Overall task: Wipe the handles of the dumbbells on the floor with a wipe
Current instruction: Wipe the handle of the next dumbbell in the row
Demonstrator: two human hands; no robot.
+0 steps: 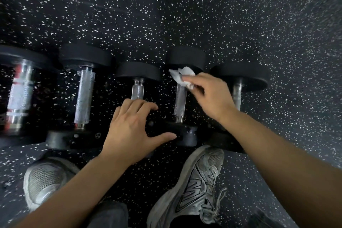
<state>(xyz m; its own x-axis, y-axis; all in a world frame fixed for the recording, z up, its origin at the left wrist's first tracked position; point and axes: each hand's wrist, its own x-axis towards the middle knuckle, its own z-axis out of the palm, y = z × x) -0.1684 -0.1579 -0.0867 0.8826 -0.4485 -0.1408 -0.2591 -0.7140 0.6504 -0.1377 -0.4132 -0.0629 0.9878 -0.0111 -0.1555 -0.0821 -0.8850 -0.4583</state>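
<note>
The floor (185, 15) is black rubber with white specks, and it fills the whole view. Five dumbbells (84, 96) lie on it in a row, side by side. Each handle points straight away from the person. Two grey shoes (196, 187) stand just behind the row.

The right hand (211, 96) is nearer the job. Its fingers pinch a crumpled white wipe (182, 77). The wipe sits at the far end of the fourth handle (179, 102) (counting from the left), right by the far weight. So the rest of that handle runs from the wipe back toward the person, and I think a pull toward the body would rub it.

The left hand (133, 131) is spread open and holds nothing. It lies over the near end of the third dumbbell (137, 89)
</note>
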